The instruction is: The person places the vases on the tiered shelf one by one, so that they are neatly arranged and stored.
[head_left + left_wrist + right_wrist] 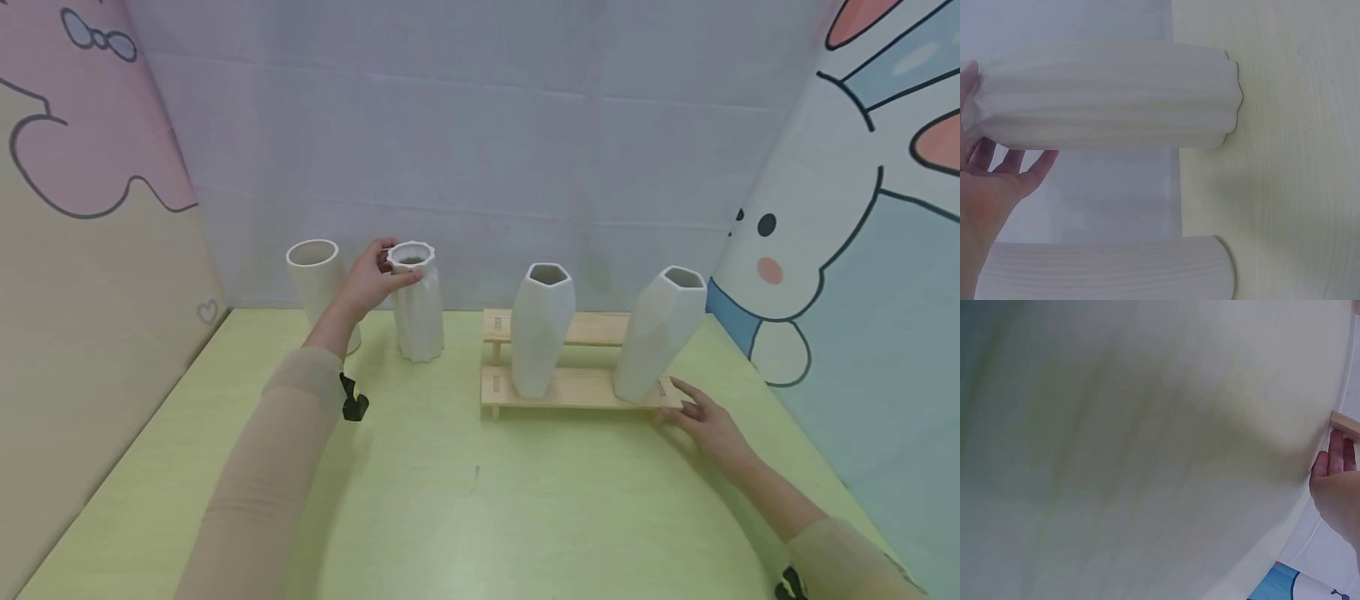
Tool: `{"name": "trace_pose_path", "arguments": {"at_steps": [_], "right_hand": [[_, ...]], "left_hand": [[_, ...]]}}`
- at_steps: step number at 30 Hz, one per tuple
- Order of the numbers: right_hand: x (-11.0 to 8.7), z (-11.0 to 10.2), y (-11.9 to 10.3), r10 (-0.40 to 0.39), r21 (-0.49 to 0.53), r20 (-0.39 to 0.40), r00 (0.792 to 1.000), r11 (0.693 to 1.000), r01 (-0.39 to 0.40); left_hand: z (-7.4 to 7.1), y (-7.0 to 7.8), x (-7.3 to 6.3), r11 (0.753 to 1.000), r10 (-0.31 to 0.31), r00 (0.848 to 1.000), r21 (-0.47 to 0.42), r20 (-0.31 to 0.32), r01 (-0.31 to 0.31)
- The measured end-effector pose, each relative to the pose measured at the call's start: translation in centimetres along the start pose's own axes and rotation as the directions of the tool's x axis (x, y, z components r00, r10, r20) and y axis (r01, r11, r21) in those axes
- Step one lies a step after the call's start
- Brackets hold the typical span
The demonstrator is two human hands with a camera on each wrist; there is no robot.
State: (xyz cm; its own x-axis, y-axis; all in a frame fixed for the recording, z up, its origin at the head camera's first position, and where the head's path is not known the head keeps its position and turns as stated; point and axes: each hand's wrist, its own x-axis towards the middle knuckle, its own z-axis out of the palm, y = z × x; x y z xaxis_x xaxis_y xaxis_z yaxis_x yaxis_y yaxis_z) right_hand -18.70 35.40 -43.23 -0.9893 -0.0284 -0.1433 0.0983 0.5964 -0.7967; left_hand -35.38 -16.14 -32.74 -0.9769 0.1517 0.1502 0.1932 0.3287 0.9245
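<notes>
My left hand [371, 279] grips a white fluted vase [418, 317] by its neck, just under the scalloped rim. The vase is upright, and in the left wrist view its wavy base is close to the tabletop. Behind my left forearm is a plain round white vase [313, 279], partly hidden; its side looks finely ribbed in the left wrist view. My right hand [708, 425] holds the right end of a two-step wooden stand [581, 392], thumb at the front edge. On its lower step are two faceted white vases, one left [542, 333] and one right [658, 333].
The light green-yellow tabletop [450, 500] runs back to a pale cloth backdrop [480, 150]. Printed side panels stand left [90, 275] and right [885, 333] of the table. The stand's upper step [592, 327] rises behind the two faceted vases.
</notes>
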Motion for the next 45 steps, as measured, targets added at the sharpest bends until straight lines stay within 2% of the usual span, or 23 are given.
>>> {"name": "trace_pose_path", "arguments": {"at_steps": [11, 22, 32, 35, 39, 45], "right_hand": [[0.0, 0.1, -0.1, 0.002, -0.004, -0.002, 1.0, 1.0, -0.002], [0.0, 0.1, 0.0, 0.001, -0.012, 0.0, 1.0, 1.0, -0.001], [-0.1, 0.1, -0.1, -0.019, -0.011, -0.006, 1.0, 1.0, 0.019], [0.0, 0.1, -0.2, -0.013, -0.013, -0.004, 1.0, 1.0, 0.013], [0.0, 0.0, -0.2, 0.004, -0.017, 0.002, 1.0, 1.0, -0.004], [0.0, 0.0, -0.2, 0.02, -0.023, 0.002, 1.0, 1.0, -0.019]], "left_hand": [[0.4, 0.2, -0.3, 1.0, 0.014, 0.999, -0.023, -0.036, -0.014], [0.9, 0.0, -0.4, 0.998, 0.063, 0.994, 0.001, -0.089, -0.063], [1.1, 0.0, -0.6, 0.997, 0.082, 0.989, -0.002, -0.122, -0.082], [1.1, 0.2, -0.6, 0.997, 0.071, 0.989, -0.002, -0.132, -0.072], [0.9, 1.0, -0.5, 0.999, 0.052, 0.987, 0.002, -0.151, -0.052], [0.8, 3.3, -0.7, 1.0, 0.03, 0.985, 0.013, -0.168, -0.028]]}}
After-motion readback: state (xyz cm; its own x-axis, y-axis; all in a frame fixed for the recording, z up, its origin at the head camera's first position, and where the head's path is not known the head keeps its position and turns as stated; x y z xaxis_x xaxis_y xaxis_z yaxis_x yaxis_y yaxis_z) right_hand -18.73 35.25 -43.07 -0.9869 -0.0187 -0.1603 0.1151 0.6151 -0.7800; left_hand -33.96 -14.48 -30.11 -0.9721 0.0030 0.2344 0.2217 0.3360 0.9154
